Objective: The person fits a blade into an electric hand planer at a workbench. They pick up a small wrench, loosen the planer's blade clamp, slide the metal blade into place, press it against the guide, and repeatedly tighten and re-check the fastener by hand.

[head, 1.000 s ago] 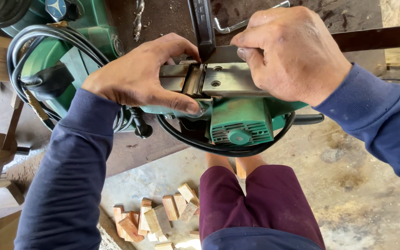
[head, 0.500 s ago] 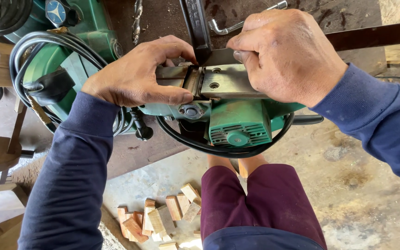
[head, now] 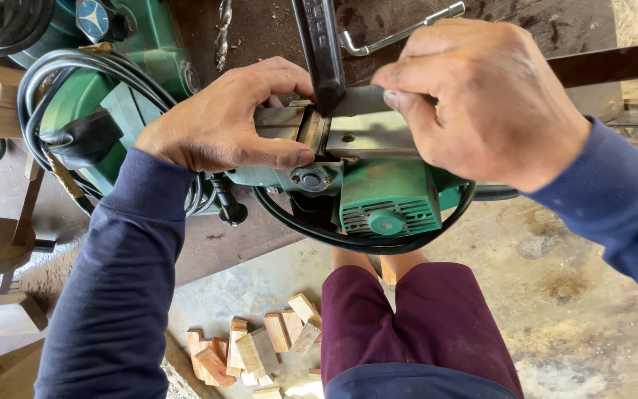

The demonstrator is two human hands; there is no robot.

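Both hands clamp an upturned green planer (head: 378,199) at the tabletop's near edge: left hand (head: 223,122) pinching its sole, right hand (head: 481,96) pressing the blade area. Slip there, cut fingers.

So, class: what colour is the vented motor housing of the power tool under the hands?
Green: the vented motor housing shows best in the head view, just below the right hand.

Both arms wear long navy-blue sleeves of soft knit cloth, each ending at the wrist just behind the left hand (head: 219,122) and the right hand (head: 481,96), which are bare, without gloves or rings. Dust and grime mark the right hand's knuckles and fingers. Below the hands, maroon shorts (head: 422,325) cover the thighs, with a navy hem over them.
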